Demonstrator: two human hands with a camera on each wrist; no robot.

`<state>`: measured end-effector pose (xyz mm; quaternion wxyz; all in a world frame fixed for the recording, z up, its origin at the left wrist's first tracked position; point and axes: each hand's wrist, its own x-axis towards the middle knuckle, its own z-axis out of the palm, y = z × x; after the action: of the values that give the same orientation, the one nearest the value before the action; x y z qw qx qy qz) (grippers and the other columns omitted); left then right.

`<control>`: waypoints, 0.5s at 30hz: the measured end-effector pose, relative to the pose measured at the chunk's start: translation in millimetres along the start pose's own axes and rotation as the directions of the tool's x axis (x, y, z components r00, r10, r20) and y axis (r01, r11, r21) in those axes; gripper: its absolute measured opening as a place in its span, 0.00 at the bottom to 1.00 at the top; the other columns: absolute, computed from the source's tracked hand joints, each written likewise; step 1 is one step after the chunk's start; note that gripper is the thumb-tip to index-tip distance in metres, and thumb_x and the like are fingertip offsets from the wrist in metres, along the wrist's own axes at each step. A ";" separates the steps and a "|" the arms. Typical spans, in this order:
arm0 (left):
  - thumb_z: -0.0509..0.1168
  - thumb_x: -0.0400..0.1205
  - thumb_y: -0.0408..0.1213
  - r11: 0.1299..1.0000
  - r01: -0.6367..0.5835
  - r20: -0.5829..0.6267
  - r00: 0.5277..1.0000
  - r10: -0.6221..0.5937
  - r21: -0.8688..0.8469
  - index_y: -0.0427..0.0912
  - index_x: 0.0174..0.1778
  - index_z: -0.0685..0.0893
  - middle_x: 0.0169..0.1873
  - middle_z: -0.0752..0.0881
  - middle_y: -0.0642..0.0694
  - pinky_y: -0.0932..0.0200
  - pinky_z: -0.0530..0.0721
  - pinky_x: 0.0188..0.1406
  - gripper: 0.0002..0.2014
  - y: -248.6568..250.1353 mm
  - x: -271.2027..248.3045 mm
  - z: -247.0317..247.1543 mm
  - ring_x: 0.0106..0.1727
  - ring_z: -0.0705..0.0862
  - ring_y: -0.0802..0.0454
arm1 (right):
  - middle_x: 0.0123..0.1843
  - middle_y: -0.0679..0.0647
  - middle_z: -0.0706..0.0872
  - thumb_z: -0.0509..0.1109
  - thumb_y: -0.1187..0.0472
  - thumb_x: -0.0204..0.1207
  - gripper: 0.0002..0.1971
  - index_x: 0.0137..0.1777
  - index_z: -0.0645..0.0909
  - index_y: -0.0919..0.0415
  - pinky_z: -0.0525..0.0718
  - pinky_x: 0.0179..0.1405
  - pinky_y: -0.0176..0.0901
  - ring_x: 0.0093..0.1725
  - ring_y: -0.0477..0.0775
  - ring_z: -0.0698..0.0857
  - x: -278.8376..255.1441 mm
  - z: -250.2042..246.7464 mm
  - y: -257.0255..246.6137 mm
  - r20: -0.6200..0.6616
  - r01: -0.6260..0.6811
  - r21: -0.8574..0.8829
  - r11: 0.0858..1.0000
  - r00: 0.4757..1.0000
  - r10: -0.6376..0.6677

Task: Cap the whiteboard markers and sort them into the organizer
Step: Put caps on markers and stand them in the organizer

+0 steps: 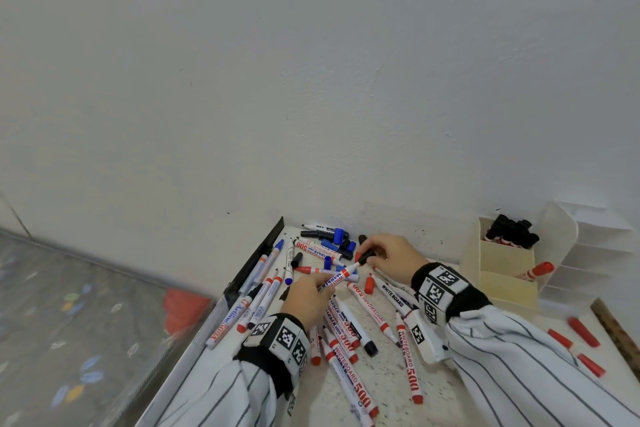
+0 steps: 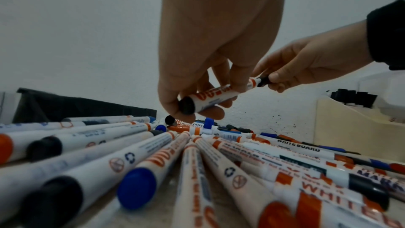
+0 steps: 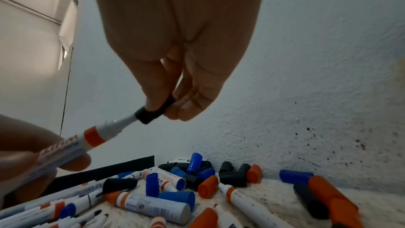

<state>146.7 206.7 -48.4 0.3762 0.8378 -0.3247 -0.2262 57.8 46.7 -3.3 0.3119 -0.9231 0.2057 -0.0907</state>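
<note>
Two hands meet over the pile: my left hand (image 1: 306, 295) curls its fingers (image 2: 238, 77) and thumb round the barrel of a marker (image 1: 341, 274), and my right hand (image 1: 388, 253) pinches a black cap (image 3: 154, 110) between thumb and fingertips (image 3: 190, 108). From the right wrist I see the cap seated over the marker's tip, with the white neck and an orange band still bare below it; how far it has gone on I cannot tell. The marker is held off the table, slanting up from the left hand to the right, its black end plug facing the left wrist camera.

Under the hands many loose markers (image 1: 349, 371) lie crossed over one another on the speckled table (image 1: 388, 388), some capped, some with bare tips. Against the wall a clutter of loose caps (image 3: 197, 174), blue, black and orange-red, lies beside them, and more red caps (image 1: 583, 331) lie apart on the right.

At the back right stands the cream organizer (image 1: 505, 274): its rear compartment holds black-capped markers upright, and a red-capped one (image 1: 536, 270) leans in the compartment in front. Both my sleeves are white with dark stripes.
</note>
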 end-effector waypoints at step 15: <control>0.66 0.80 0.45 0.979 -0.204 0.055 0.977 0.205 -0.024 0.50 0.57 0.77 0.46 0.79 0.57 0.75 0.71 0.36 0.11 21.5 -26.3 -3.8 0.41 0.75 0.67 | 0.27 0.49 0.69 0.54 0.47 0.83 0.20 0.32 0.71 0.55 0.67 0.32 0.40 0.29 0.47 0.70 -29.9 3.9 -2.9 -0.010 -0.163 0.079 0.983 0.986 0.164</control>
<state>122.9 216.5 -25.8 0.3957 0.7896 -0.4176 -0.2134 33.1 64.0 -5.8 0.3524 -0.8895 0.2797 -0.0803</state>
